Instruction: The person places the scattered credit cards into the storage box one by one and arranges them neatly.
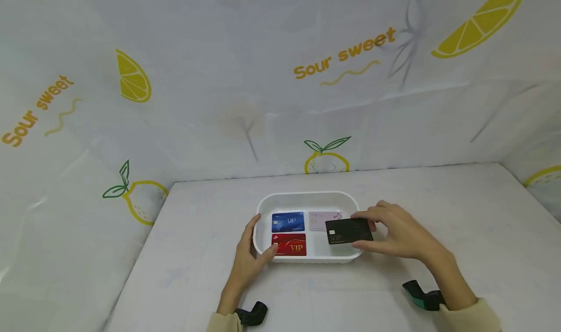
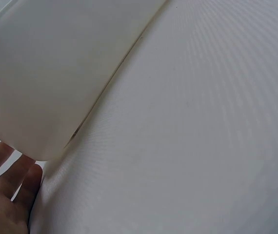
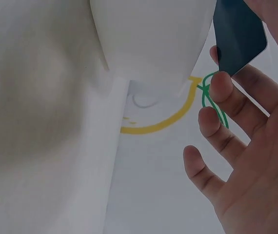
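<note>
A white plastic tray (image 1: 307,260) stands on the table. My left hand (image 1: 247,266) grips its left end, thumb over the front left rim and fingers along the outer wall; the left wrist view shows fingertips against the tray's side (image 2: 66,73). In my right hand (image 1: 401,234) a black VIP card (image 1: 348,235) is pinched between thumb and fingers, tilted over the tray's right part. The right wrist view shows the card's dark back (image 3: 241,39), the other fingers spread. Inside the tray lie a blue VIP card (image 1: 288,222), a red VIP card (image 1: 289,245) and a pale pink card (image 1: 317,220), partly covered.
The white table (image 1: 201,225) ends at a hanging white sheet (image 1: 197,103) printed with lemons and lettering. Black wrist devices (image 1: 254,315) sit at both wrists, beside beige sleeves (image 1: 471,317).
</note>
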Action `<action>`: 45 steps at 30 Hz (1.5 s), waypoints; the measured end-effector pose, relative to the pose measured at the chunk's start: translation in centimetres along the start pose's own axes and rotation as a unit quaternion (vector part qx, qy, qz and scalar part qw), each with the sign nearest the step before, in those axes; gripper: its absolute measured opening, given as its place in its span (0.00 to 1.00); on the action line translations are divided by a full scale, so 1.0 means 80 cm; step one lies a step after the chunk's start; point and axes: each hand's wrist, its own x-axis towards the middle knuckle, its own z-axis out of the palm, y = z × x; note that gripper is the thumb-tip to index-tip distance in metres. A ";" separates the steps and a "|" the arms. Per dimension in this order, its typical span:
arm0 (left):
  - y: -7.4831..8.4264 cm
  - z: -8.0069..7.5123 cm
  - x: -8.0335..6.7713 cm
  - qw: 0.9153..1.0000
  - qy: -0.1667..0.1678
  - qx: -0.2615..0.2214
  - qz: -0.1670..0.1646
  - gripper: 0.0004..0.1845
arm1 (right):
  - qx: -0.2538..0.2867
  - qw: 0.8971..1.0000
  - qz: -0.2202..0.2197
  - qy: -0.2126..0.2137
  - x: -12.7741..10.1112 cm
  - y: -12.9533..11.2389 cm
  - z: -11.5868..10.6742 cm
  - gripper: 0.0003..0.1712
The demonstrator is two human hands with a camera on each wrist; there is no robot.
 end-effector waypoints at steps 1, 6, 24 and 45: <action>0.000 0.000 0.000 1.000 0.000 0.000 0.001 0.47 | 0.000 1.000 0.001 -0.004 0.001 -0.001 0.001 0.29; -0.003 -0.001 0.000 1.000 0.001 0.004 0.000 0.47 | 0.006 1.000 0.006 -0.024 0.012 -0.007 0.007 0.30; -0.002 0.000 0.000 1.000 0.000 0.001 -0.001 0.47 | -0.028 0.996 0.015 -0.080 0.034 -0.028 0.033 0.31; 0.000 -0.001 0.000 1.000 -0.003 0.001 -0.001 0.47 | -0.051 0.988 0.041 -0.141 0.046 -0.040 0.040 0.34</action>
